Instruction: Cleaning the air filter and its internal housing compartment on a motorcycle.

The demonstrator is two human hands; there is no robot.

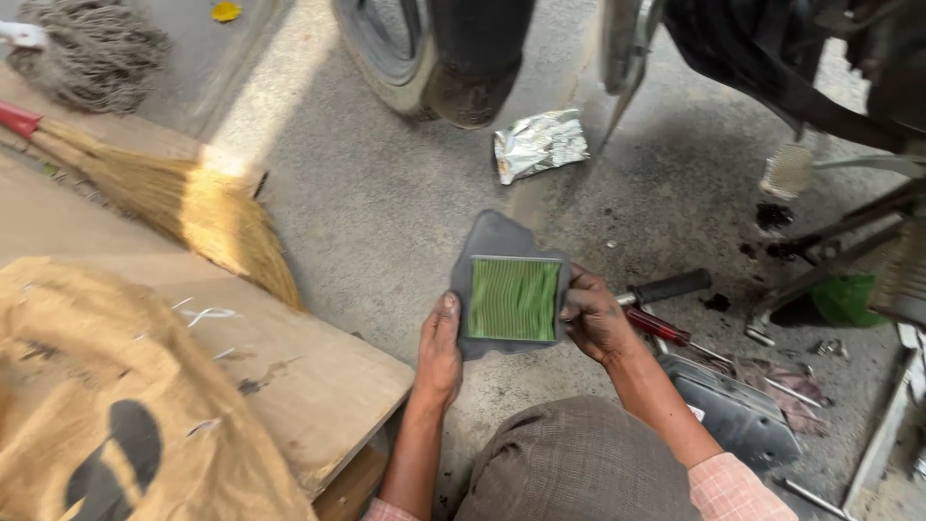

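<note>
Both hands, left hand (439,349) and right hand (593,316), grip a grey-framed green pleated air filter (511,297) by its edges, best kept level, fingers off the pleats.

Between the fingers (582,301), a matt grey plastic frame (497,241) holds ribbed green pleated paper (514,299); beyond it, crumpled glossy foil (540,143).
</note>
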